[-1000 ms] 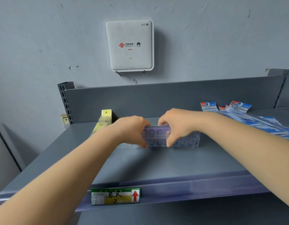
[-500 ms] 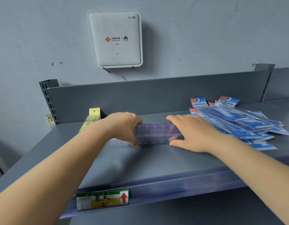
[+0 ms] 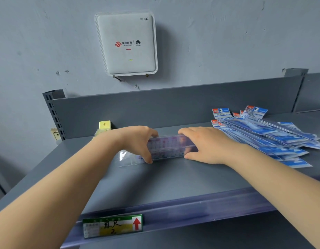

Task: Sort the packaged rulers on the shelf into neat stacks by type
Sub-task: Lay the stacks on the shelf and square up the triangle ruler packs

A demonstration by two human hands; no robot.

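Purple rulers (image 3: 171,146) in clear sleeves sit mid-shelf (image 3: 173,178), the left hand (image 3: 137,141) pinching their left end, the right hand (image 3: 206,144) flat against the right, seemingly squaring this stack; next likely comes tidying the blue packs (image 3: 274,139).

Grey wall, grey metal shelf

A white router (image 3: 127,44) was mounted at upper centre, above the shelf's back panel (image 3: 173,103).
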